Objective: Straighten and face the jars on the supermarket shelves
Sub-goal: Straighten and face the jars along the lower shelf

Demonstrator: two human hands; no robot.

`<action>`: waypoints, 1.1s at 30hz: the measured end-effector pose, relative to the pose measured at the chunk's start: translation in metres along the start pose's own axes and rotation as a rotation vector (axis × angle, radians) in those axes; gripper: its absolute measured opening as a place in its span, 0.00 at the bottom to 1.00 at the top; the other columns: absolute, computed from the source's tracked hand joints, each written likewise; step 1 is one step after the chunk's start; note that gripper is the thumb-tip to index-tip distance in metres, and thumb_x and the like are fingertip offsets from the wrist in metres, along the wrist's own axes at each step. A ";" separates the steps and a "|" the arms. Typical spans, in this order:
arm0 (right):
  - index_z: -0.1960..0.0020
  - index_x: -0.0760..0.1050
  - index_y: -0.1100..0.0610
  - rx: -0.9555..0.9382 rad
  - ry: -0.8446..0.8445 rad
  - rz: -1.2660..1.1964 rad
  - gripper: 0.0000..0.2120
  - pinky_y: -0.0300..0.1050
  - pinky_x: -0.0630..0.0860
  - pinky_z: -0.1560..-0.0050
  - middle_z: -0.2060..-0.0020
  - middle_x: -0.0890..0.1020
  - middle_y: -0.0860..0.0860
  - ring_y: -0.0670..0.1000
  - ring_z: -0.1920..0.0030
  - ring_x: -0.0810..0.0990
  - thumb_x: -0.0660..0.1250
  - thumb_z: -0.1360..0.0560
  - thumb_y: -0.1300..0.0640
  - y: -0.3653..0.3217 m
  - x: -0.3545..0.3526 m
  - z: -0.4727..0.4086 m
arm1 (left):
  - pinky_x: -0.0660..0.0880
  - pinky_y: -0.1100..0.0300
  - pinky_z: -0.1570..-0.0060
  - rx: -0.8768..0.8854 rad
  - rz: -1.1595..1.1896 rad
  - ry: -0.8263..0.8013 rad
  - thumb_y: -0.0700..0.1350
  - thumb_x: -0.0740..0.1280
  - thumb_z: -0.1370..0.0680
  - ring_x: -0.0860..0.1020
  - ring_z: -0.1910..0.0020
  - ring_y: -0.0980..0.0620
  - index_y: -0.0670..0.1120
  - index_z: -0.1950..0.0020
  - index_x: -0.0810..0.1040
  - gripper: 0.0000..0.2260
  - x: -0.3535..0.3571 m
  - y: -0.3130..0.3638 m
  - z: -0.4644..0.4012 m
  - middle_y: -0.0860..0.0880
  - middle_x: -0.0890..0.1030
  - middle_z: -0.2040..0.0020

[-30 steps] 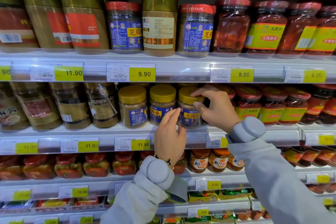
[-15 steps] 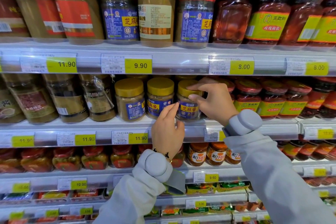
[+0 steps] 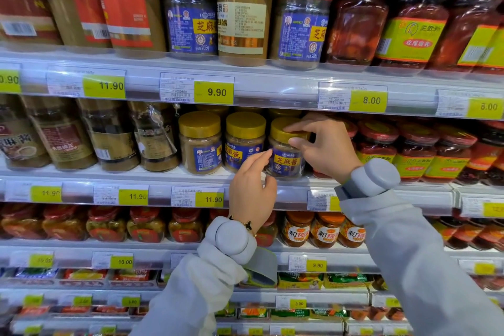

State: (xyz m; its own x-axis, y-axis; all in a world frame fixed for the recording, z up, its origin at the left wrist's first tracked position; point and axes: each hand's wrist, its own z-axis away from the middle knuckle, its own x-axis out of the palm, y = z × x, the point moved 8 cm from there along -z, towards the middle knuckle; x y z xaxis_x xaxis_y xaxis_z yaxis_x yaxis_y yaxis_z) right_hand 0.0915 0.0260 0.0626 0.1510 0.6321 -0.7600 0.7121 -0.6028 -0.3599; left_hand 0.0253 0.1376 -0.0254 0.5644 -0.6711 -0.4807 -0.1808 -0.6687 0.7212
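Gripping the yellow lid of the rightmost gold-capped jar [image 3: 286, 148] on the second shelf [image 3: 163, 174], the right hand [image 3: 324, 144] hides its right side, while the left hand [image 3: 252, 188], fingers straight, touches its blue label reading 芝麻酱, above an 11.90 tag [image 3: 210, 199].

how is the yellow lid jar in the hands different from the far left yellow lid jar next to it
The held jar shows its yellow name panel straight to the front; the far left jar is turned, showing mostly small print. The right hand grips the held jar's lid and the left hand touches its side; the far left jar stands untouched. Both share yellow lids, blue labels and the same shelf.
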 end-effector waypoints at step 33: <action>0.35 0.72 0.52 0.017 -0.242 0.292 0.16 0.49 0.67 0.36 0.38 0.77 0.51 0.55 0.36 0.71 0.60 0.22 0.51 -0.060 0.045 -0.025 | 0.71 0.54 0.43 0.063 0.049 0.175 0.27 0.58 0.30 0.74 0.45 0.45 0.42 0.40 0.75 0.22 -0.095 -0.009 -0.014 0.45 0.73 0.45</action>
State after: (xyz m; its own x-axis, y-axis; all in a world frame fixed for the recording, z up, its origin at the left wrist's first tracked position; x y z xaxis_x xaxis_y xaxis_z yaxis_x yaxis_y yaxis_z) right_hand 0.0722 0.1025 0.0638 0.1780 0.3010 -0.9369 0.6511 -0.7499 -0.1172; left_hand -0.0159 0.2118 0.0212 0.6841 -0.6410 -0.3481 -0.2584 -0.6592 0.7061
